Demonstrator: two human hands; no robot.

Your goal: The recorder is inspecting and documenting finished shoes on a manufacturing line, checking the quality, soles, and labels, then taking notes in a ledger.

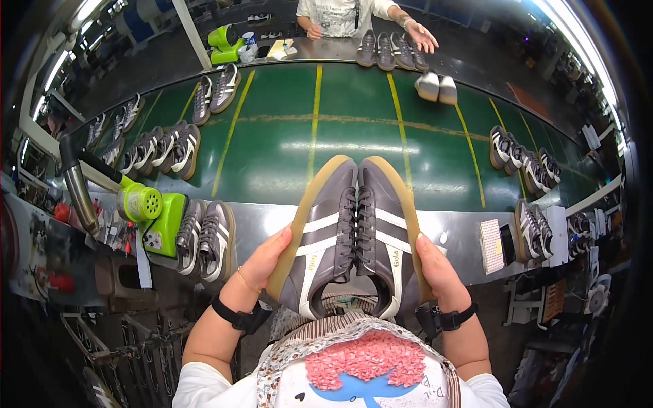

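Between my hands a pair of dark grey sneakers is held side by side, toes pointing away from me. The left sneaker [294, 277] and the right sneaker [407, 280] have white stripes, black laces and tan gum soles, and their inner sides touch. My left hand [266, 257] presses against the outer sole edge of the left one, thumb showing and other fingers hidden underneath. Likewise my right hand [441, 266] grips the right one from its outer side. The pair is above the near metal edge [272, 221] of the work table.
A green conveyor belt [272, 153] with yellow lines carries several sneaker pairs. Left of me stand a lime-green heat blower [141, 202] and another sneaker pair [216, 238]. On the right are a checked pad [491, 246] and more sneakers [532, 231]. A co-worker [343, 17] stands across the belt.
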